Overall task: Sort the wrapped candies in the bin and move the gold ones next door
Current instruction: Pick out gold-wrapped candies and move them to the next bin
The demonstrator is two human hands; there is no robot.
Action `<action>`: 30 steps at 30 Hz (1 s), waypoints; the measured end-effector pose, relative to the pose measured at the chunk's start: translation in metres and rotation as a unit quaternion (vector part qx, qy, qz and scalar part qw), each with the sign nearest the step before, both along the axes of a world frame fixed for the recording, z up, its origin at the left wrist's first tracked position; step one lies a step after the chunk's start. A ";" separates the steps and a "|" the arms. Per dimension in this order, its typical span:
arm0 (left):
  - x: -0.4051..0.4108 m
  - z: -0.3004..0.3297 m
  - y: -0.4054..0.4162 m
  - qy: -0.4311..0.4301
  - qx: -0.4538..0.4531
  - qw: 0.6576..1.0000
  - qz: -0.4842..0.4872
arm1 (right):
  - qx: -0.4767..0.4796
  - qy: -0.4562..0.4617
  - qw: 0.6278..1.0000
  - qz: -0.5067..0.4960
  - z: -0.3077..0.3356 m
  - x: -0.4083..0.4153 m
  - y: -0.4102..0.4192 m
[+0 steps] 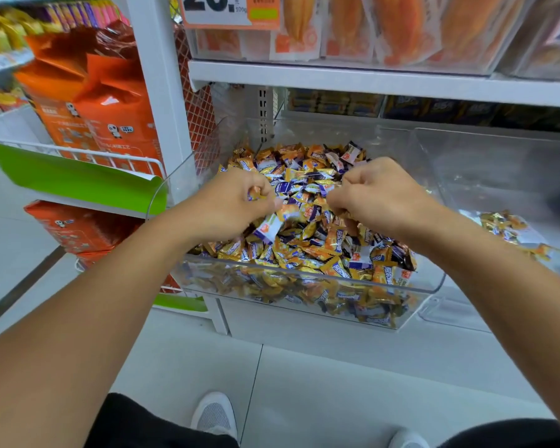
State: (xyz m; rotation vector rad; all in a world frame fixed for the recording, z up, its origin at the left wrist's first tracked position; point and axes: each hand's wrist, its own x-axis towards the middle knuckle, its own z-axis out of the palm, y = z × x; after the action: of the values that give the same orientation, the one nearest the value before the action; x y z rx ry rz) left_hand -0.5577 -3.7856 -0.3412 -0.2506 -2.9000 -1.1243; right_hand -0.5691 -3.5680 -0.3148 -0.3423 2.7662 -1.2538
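Two bare forearms reach over the clear bin (304, 281) of mixed wrapped candies (307, 240). The left hand (231, 202) is curled, pinching a candy (255, 193) at its fingertips; the right hand (374, 197) is curled over the pile, its contents hidden. The neighbouring bin (498, 163), to the right, holds a small heap of gold candies (511, 229). Above, a shelf (369, 80) carries orange packets.

shelf (304, 318) | clear bin (304, 279) of wrapped candies (307, 240) | neighbouring bin (498, 176) beside it
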 end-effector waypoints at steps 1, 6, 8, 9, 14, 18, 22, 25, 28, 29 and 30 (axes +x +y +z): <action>0.000 0.001 -0.002 -0.008 0.028 1.000 0.007 | 0.019 0.010 1.000 0.013 0.000 -0.001 0.001; 0.003 0.001 -0.003 -0.057 0.122 0.990 0.031 | 0.138 0.014 0.984 0.110 0.001 0.000 0.009; 0.002 0.000 -0.002 -0.069 0.155 0.985 0.039 | 0.185 0.029 0.972 0.141 0.003 0.002 0.011; 0.002 -0.001 -0.002 -0.071 0.168 0.982 0.045 | 0.216 0.048 0.963 0.152 0.004 0.004 0.011; 0.001 -0.001 -0.001 -0.051 0.169 0.982 0.068 | 0.340 0.111 0.914 0.193 0.001 0.006 0.012; 0.002 0.001 -0.001 -0.030 0.156 0.985 0.074 | 0.396 0.137 0.889 0.187 -0.006 0.005 0.007; 0.005 0.003 -0.001 -0.019 0.156 0.984 0.078 | 0.411 0.203 0.873 0.164 -0.017 -0.004 0.000; 0.006 0.002 -0.001 -0.018 0.160 0.984 0.074 | 0.418 0.198 0.870 0.173 -0.020 -0.007 -0.004; 0.006 0.001 -0.003 -0.028 0.154 0.984 0.079 | 0.419 0.227 0.863 0.165 -0.025 -0.011 -0.011; 0.006 0.001 -0.004 -0.032 0.155 0.984 0.081 | 0.412 0.232 0.866 0.163 -0.026 -0.013 -0.014; 0.006 0.001 -0.004 -0.032 0.156 0.984 0.083 | 0.400 0.226 0.873 0.163 -0.026 -0.014 -0.016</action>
State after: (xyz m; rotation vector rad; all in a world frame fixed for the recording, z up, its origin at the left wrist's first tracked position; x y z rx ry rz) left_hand -0.5516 -3.7898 -0.3405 0.0343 -2.6772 -1.5523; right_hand -0.5832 -3.5837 -0.3405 -1.0433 3.0780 0.1163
